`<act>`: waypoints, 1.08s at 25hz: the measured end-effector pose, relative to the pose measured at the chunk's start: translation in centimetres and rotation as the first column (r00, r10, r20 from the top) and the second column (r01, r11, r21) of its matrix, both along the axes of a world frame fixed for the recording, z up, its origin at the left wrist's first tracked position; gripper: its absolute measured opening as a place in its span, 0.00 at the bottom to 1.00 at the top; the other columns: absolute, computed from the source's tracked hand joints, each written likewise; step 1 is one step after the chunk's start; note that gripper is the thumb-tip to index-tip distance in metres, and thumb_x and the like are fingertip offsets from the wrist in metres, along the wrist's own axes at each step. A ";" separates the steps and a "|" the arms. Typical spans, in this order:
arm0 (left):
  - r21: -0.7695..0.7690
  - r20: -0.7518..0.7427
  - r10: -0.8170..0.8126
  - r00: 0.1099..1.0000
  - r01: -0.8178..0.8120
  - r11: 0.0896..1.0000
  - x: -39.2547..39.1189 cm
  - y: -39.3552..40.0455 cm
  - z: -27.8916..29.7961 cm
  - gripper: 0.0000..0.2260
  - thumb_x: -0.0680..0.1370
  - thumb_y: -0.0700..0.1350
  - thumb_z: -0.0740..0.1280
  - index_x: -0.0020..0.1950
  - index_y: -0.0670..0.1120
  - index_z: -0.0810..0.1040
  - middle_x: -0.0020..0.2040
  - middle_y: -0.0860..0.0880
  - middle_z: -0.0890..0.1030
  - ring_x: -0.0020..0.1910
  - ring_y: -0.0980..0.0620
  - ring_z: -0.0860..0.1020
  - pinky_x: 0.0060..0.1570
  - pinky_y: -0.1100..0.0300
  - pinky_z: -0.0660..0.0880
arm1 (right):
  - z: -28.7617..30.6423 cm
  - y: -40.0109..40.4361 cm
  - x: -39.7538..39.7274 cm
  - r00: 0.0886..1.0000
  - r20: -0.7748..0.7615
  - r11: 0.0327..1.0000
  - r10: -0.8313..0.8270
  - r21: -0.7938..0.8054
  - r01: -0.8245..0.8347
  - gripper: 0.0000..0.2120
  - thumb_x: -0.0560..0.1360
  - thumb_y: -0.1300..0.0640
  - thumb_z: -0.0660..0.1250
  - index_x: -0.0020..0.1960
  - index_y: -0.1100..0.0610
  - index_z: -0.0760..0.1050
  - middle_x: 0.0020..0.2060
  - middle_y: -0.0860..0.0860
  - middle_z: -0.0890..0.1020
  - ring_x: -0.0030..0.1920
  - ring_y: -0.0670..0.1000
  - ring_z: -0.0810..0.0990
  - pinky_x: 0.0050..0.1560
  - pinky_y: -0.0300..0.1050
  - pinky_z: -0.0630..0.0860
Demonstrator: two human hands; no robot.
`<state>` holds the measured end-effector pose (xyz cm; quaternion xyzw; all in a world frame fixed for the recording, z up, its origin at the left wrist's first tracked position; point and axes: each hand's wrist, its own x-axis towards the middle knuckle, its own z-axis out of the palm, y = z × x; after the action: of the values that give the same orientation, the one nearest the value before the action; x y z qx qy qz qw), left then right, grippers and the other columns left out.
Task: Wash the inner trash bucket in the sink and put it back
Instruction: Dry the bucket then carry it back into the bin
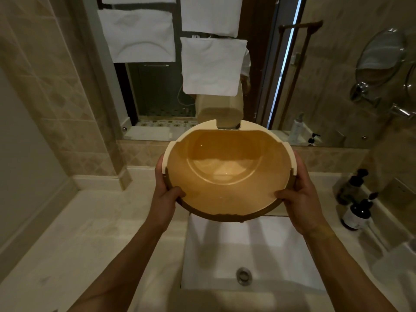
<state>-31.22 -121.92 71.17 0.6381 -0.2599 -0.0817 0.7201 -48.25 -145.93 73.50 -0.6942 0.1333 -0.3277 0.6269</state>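
Two hands on one item, as I see it through the head camera. My left hand [165, 194] and right hand [300, 194] each clamp the rim of the inner trash bucket [227, 172] from opposite sides, thumbs curled over the near edge into the opening, fingers wrapped behind and mostly hidden by the bucket wall.

Hidden or unclear: the bucket's outer underside; any tap, covered by the bucket; labels on the two dark pump bottles [358, 208] beyond my right hand, too small to read; the mirror [202, 64] past my hands shows a partial reflection of the bucket under hanging white towels [211, 66].

Edges and room: the white rectangular sink [247, 251] lies directly below my hands, drain [243, 274] nearer my body. Bare countertop [90, 233] runs out from my left forearm to the tiled wall. A round shaving mirror [380, 57] sits high beyond my right hand.

Item: bucket held in the air above the sink, mouth tilted toward me. Cream rim with square notches at the far side and both flanks, tan glossy interior, darker band along the near edge.
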 end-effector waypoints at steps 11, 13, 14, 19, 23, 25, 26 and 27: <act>0.121 -0.258 0.090 0.962 -0.060 0.991 -0.1 -1.7 1.8 0.37 0.59 0.40 0.61 0.69 0.57 0.65 0.59 0.48 0.73 0.56 0.40 0.73 0.45 0.48 0.74 | 0.9 -0.2 0.1 0.982 -0.176 0.986 0.065 0.162 -0.036 0.41 0.75 0.68 0.59 0.75 0.32 0.52 0.64 0.46 0.69 0.56 0.58 0.76 0.52 0.57 0.80; 0.150 -0.320 0.122 0.939 -0.077 0.986 -0.3 -1.7 1.4 0.36 0.61 0.39 0.61 0.69 0.56 0.67 0.60 0.43 0.73 0.54 0.38 0.72 0.44 0.47 0.72 | 0.5 -0.1 0.2 0.975 -0.212 0.982 0.072 0.186 -0.032 0.38 0.77 0.66 0.59 0.74 0.31 0.52 0.65 0.47 0.67 0.58 0.57 0.74 0.57 0.61 0.77; 0.164 -0.338 0.139 0.931 -0.087 0.983 -0.4 -1.6 1.2 0.33 0.64 0.38 0.61 0.69 0.54 0.68 0.60 0.41 0.73 0.52 0.39 0.72 0.42 0.49 0.71 | 0.3 0.0 0.3 0.973 -0.217 0.981 0.074 0.194 -0.031 0.37 0.78 0.65 0.58 0.74 0.31 0.53 0.65 0.46 0.67 0.59 0.56 0.73 0.59 0.62 0.75; 0.226 -0.344 0.189 0.920 -0.115 0.967 -1.2 -1.0 1.3 0.30 0.64 0.38 0.60 0.67 0.52 0.69 0.54 0.42 0.73 0.47 0.42 0.70 0.42 0.50 0.69 | 0.1 -0.2 0.3 0.964 -0.247 0.984 0.095 0.173 -0.053 0.34 0.79 0.63 0.59 0.74 0.32 0.55 0.67 0.45 0.64 0.63 0.55 0.68 0.55 0.55 0.73; 0.085 -0.385 0.317 0.867 -0.309 0.947 -2.1 -1.3 1.8 0.31 0.67 0.31 0.58 0.68 0.51 0.72 0.56 0.46 0.75 0.53 0.42 0.73 0.45 0.48 0.74 | -1.0 0.9 0.4 0.966 -0.246 0.980 0.080 -0.156 -0.121 0.27 0.83 0.53 0.57 0.76 0.35 0.51 0.69 0.41 0.63 0.61 0.49 0.72 0.49 0.39 0.76; 0.018 -0.434 0.406 0.804 -0.443 0.896 -2.3 -1.5 2.1 0.34 0.66 0.27 0.56 0.66 0.54 0.73 0.60 0.47 0.73 0.54 0.43 0.73 0.50 0.44 0.77 | -2.0 1.3 0.9 0.964 -0.261 0.935 0.048 -0.327 -0.135 0.25 0.82 0.44 0.55 0.76 0.37 0.52 0.74 0.43 0.58 0.67 0.51 0.71 0.55 0.43 0.79; 0.004 -0.425 0.444 0.789 -0.489 0.872 -2.6 -1.6 2.4 0.34 0.66 0.27 0.56 0.66 0.55 0.73 0.60 0.49 0.72 0.55 0.45 0.73 0.50 0.44 0.78 | -2.3 1.5 1.0 0.957 -0.289 0.914 -0.009 -0.392 -0.110 0.26 0.80 0.40 0.55 0.76 0.39 0.53 0.78 0.45 0.52 0.71 0.54 0.67 0.60 0.49 0.78; -0.007 -0.407 0.480 0.777 -0.528 0.849 -2.9 -1.7 2.8 0.34 0.66 0.26 0.55 0.65 0.55 0.73 0.59 0.50 0.72 0.55 0.46 0.74 0.51 0.44 0.79 | -2.5 1.7 1.1 0.948 -0.304 0.877 -0.092 -0.476 -0.068 0.26 0.79 0.37 0.54 0.76 0.41 0.57 0.79 0.46 0.46 0.74 0.57 0.63 0.63 0.55 0.75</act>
<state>-34.16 -123.65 73.93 0.6103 0.0648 0.0045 0.7895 -47.14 -144.28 71.01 -0.8705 0.1513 -0.2384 0.4031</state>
